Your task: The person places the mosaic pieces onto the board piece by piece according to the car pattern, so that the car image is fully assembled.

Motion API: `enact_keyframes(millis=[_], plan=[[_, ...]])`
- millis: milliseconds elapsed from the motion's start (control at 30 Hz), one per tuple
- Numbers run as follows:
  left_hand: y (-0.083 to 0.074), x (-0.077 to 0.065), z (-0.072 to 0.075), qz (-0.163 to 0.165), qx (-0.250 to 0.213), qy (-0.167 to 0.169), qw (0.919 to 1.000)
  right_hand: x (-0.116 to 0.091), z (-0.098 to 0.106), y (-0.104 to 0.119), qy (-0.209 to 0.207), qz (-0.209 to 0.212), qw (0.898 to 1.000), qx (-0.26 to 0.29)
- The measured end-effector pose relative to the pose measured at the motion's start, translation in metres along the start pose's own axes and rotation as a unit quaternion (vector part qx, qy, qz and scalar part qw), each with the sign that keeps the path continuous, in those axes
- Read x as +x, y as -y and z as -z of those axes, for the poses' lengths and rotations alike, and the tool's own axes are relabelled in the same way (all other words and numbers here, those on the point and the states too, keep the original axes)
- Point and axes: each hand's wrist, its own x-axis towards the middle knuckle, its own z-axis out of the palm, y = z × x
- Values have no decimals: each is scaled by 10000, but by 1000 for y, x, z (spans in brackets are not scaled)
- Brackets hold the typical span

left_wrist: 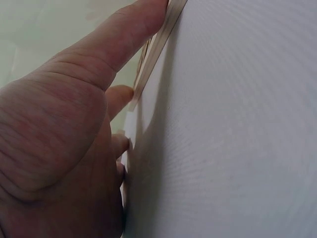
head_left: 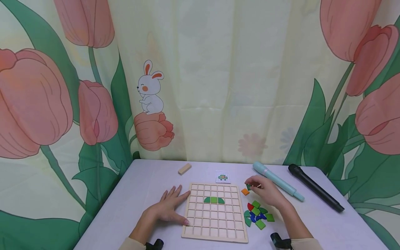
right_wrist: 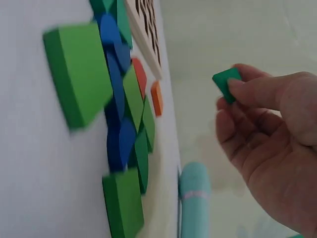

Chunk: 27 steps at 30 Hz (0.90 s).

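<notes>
Tulip-printed curtain (head_left: 204,69) fills the background, a white rabbit drawn on its left part, and before it stands a table (head_left: 118,208) under a white cover. On this lies a wooden grid board (head_left: 215,240), bearing one short row: a light green square (head_left: 214,200) between two dark green rounded pieces (head_left: 221,200). Left of the board, the left hand (head_left: 168,206) is spread flat with its fingers apart, grasping nothing; thumb and index finger touch the board's left edge. To the right, the right hand (head_left: 265,190) is raised, thumb and fingertips pinched together on a small green piece (right_wrist: 224,79), held above the table beyond the board's right side. A black rod (head_left: 315,187) and a turquoise rod (head_left: 278,180) lie slanting farther right. Near the board's right edge sits a cluster of loose green, blue and red pieces (head_left: 255,211). Behind the board are a patterned card (head_left: 223,177) and a plain wooden block (head_left: 184,169). Just beside the right hand lies an orange piece (head_left: 245,191).
</notes>
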Motion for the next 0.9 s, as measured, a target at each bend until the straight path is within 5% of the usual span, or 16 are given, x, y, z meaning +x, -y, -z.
enact_keyframes(millis=[500,900], plan=[[2,1,-1,8,-19,20,10000,27,-46,56,1281,1283,9812,656],[3,3,-1,54,45,109,9999,43,-83,86,1860,1700,9672,315]])
